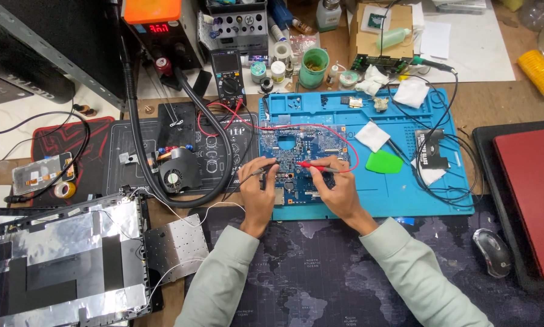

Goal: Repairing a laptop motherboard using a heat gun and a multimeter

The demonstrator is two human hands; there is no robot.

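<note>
Two probes meet over one board here, and we read the bench from its left edge across. Far left lies an opened laptop shell (66,260) lined with silver foil, with a perforated metal plate (176,245) just beside it; above them a small black fan (176,172) sits on a dark work mat (181,130), and a multimeter (228,75) stands behind, its red and black leads trailing forward. Our left hand (257,188) is curled, thumb and fingers pinching the black probe (267,170) like a pen, its tip on the blue circuit board (302,160). That board lies flat on the blue silicone mat (369,200), near the mat's left end, directly ahead of us. Our right hand (338,191) is pinched likewise around the red probe (317,165), which points left across the board's middle. We judge the board light, stiff and fragile: it is crowded with small parts, so we would lift it only by its bare edges and never flex it, while the probes want a light touch, since their tips could skid across the solder points. Farther right lie white wipes (372,135), a green plastic pick (384,162), a grey mouse (493,251) and a closed red laptop (535,194).
</note>
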